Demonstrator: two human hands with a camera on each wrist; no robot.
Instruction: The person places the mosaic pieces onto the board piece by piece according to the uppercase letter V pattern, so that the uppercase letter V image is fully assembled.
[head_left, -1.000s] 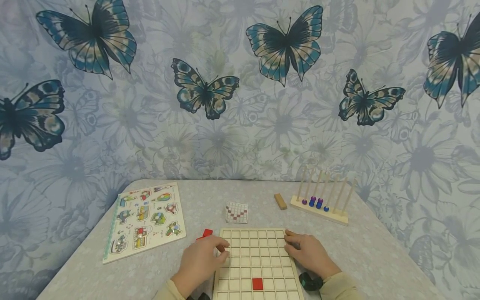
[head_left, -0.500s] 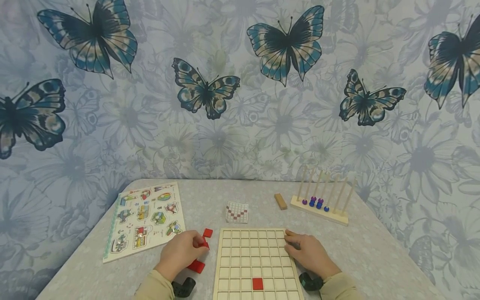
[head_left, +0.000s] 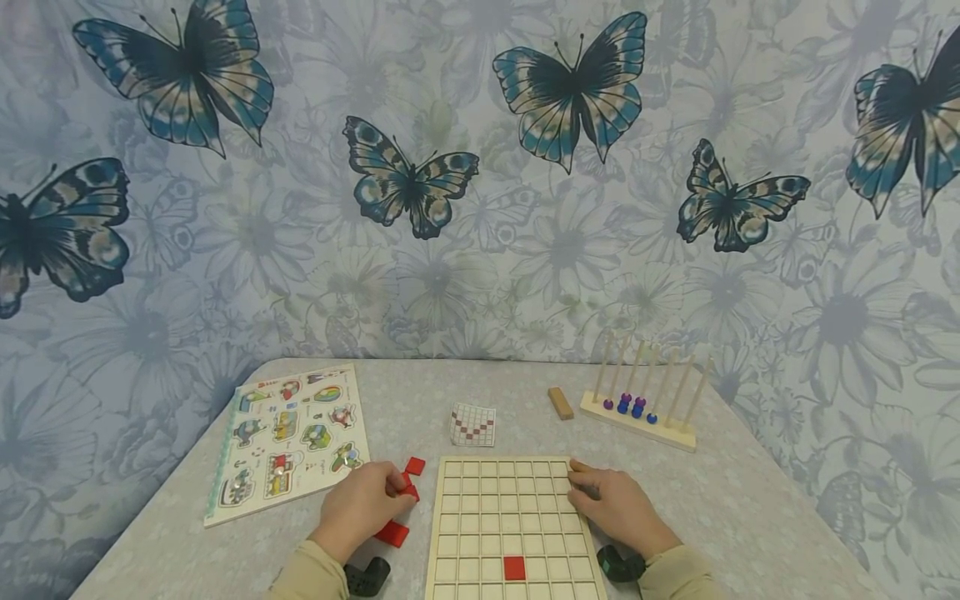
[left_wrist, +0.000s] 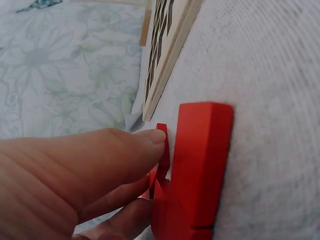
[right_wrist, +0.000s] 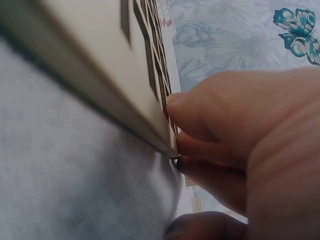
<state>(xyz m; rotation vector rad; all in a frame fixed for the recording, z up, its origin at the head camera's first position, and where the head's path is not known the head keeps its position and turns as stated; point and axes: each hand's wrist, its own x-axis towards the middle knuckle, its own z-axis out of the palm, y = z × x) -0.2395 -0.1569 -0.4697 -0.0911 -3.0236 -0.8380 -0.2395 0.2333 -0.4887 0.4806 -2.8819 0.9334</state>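
Observation:
A wooden grid board [head_left: 490, 502] lies in front of me, with one red square tile [head_left: 514, 568] in a cell near its front. To its left, my left hand [head_left: 360, 504] is down among loose red tiles. Thumb and fingertips pinch a thin red tile [left_wrist: 163, 155], seen in the left wrist view beside a thicker red stack [left_wrist: 200, 165]. Other red pieces, one tile [head_left: 416, 466] behind the hand and some tiles [head_left: 392, 533] in front, lie nearby. My right hand [head_left: 618, 510] holds the board's right edge near the far corner, thumb on top.
Behind the board lies a small pattern card [head_left: 473, 425]. A wooden block [head_left: 560, 403] and a peg stand [head_left: 637, 421] with purple and blue beads are at the back right. A picture puzzle board [head_left: 292, 442] lies at the left, close to my left hand.
My left hand has moved left from the board's left edge to the red tiles and now pinches one. Over the last half second it has hardly moved. The right hand stays at the board's edge.

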